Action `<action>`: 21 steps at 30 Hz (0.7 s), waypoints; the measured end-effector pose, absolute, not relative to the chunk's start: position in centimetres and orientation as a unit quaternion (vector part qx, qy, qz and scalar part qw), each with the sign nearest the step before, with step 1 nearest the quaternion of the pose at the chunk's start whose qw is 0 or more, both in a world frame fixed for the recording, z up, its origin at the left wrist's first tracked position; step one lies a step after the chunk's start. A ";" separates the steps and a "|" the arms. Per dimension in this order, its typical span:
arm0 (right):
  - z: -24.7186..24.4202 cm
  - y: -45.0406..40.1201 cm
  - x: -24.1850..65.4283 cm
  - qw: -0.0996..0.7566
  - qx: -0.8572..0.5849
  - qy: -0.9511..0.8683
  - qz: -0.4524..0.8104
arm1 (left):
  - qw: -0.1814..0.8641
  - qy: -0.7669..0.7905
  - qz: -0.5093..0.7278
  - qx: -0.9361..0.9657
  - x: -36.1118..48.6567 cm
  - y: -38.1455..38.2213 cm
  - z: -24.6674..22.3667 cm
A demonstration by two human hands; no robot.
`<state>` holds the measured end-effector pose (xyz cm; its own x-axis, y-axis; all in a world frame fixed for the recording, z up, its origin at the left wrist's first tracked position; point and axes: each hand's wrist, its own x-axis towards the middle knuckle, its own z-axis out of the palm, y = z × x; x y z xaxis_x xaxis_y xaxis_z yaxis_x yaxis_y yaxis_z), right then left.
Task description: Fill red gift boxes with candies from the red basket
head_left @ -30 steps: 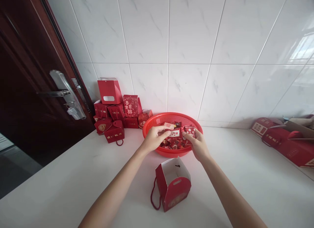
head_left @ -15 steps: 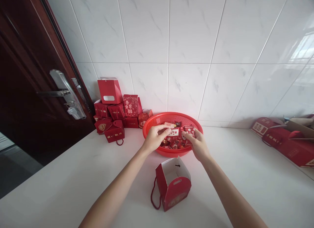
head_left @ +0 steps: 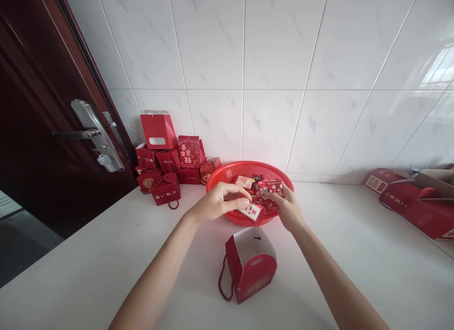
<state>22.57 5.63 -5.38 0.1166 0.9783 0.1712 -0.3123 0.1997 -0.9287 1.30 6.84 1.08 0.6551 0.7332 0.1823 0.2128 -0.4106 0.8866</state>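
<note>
My left hand (head_left: 222, 201) pinches a red and white wrapped candy (head_left: 252, 211) over the front rim of a red plastic basket (head_left: 250, 167). My right hand (head_left: 288, 208) is closed on a red patterned candy packet (head_left: 273, 190) above the basket's right side. Several wrapped candies lie inside the basket, partly hidden by my hands; a pale pink packet (head_left: 244, 181) shows among them. Just in front stands a red gift box (head_left: 257, 278), its top open and white inside, with a dark red cord handle (head_left: 222, 282) hanging at its left.
Several red gift boxes (head_left: 166, 190) are stacked at the back left against the tiled wall (head_left: 269, 126). More red boxes (head_left: 407, 200) sit at the right edge beside an open cardboard box (head_left: 434, 182). A dark wooden door (head_left: 42, 84) with a metal handle is on the left.
My left hand has drawn the red and white candy toward me and tilted it, out over the basket's front rim. My right hand stays about where it was, still on its packet.
</note>
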 end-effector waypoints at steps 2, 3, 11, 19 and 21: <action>-5.3 5.5 22.5 0.644 -0.374 -0.435 0.505 | 0.447 0.278 0.236 0.817 1.0 6.0 1.6; -5.2 5.5 22.5 0.645 -0.371 -0.436 0.506 | 0.436 0.272 0.211 0.831 1.0 5.7 1.8; -5.1 5.5 22.6 0.643 -0.362 -0.448 0.505 | 0.378 0.285 0.089 0.876 1.7 4.6 1.5; -5.3 5.7 22.7 0.639 -0.376 -0.458 0.490 | 0.316 0.283 0.096 0.900 2.0 4.5 1.7; -5.3 5.7 22.7 0.640 -0.388 -0.458 0.480 | 0.288 0.275 0.095 0.912 2.5 3.6 1.9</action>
